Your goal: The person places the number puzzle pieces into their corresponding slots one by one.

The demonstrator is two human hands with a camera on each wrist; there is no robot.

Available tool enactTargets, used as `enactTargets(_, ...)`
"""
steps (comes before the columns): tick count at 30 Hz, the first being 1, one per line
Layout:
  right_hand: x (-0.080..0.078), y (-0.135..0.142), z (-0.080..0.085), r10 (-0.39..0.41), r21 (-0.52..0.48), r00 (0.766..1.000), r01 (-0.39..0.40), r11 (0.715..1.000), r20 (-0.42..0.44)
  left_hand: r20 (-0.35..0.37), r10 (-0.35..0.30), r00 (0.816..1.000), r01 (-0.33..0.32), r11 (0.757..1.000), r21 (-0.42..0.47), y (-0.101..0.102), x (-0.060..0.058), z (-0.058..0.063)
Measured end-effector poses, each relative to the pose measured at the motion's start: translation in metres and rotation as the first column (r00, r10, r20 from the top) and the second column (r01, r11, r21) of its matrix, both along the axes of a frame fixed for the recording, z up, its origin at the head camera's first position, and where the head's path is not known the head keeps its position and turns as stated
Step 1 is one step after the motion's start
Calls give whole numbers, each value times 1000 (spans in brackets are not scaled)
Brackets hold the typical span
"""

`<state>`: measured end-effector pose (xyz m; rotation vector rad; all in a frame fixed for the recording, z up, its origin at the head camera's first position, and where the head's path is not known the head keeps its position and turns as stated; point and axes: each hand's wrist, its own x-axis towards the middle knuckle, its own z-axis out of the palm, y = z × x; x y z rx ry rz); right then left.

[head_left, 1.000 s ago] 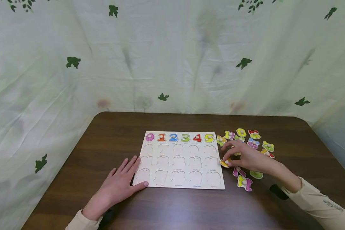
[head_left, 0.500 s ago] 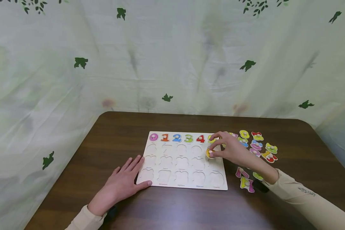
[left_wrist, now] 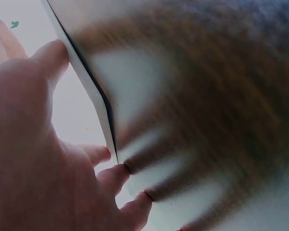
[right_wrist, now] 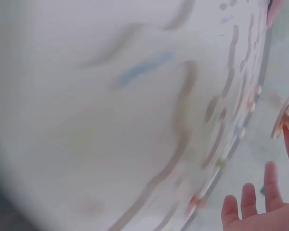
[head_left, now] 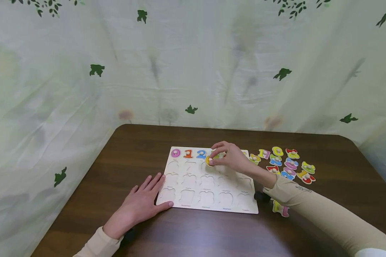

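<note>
R hand (head_left: 230, 157): pinching yellow pc. (head_left: 209, 161) btwn thumb & fingers; pc. tilted, held above puzzle board (head_left: 197, 198), apart from it, nr. far row. L hand (head_left: 141, 205): fingers spread, resting at board's L edge, thumb at nr. L corner. No. pcs. 0, 1 & 2 (head_left: 188, 154) seated in far row. Loose pcs. (head_left: 291, 163) on tabletop (head_left: 193, 235), R of board.

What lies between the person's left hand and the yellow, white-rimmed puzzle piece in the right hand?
In the head view, a bare stretch of the flat white rectangular board, with unfilled recesses, lies between the left hand and the yellow piece.
</note>
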<state>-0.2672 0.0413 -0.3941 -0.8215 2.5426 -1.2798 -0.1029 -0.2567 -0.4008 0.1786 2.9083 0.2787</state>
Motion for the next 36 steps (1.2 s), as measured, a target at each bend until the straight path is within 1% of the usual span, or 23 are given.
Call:
enactTargets(5,-5,-29,0,16,-38,999,-15,999,34,4,3,1000,-3,1000,-4,0,0,-1)
enactTargets(11,-6,-63,4,13,-81,997,-7,997,77,8,4,1000,-4,1000,-4,0,-1,-1)
enactTargets(15,-5,-86,6,15,-86,997,-8,996,81,4,4,1000,-4,1000,-7,-2,-2,-1)
enactTargets(18,-5,-104,3,9,-68,998,-5,998,61,5,4,1000,-4,1000,-6,-2,-1,0)
enactTargets(21,-3,-119,-2,1,-18,1000,0,1000,18,2,2,1000,-2,1000,-6,-2,0,0)
enactTargets(24,0,-131,-7,-4,83,999,7,997,-40,-6,0,1000,0,1000,-6,-2,0,-1)
enactTargets(27,4,-139,-10,-2,194,996,19,981,-89,-11,1,1000,-1,1000,-6,-3,1,-2)
enactTargets(30,8,-143,-12,3,262,991,31,964,-131,-11,3,1000,-3,1000,-6,-3,2,-3)
enactTargets(33,9,-141,-10,42,307,984,13,952,-172,-9,5,1000,-5,1000,-7,-3,3,-2)
enactTargets(36,7,-137,-6,93,337,979,-26,941,-183,-4,7,1000,-7,1000,-6,-3,2,-1)
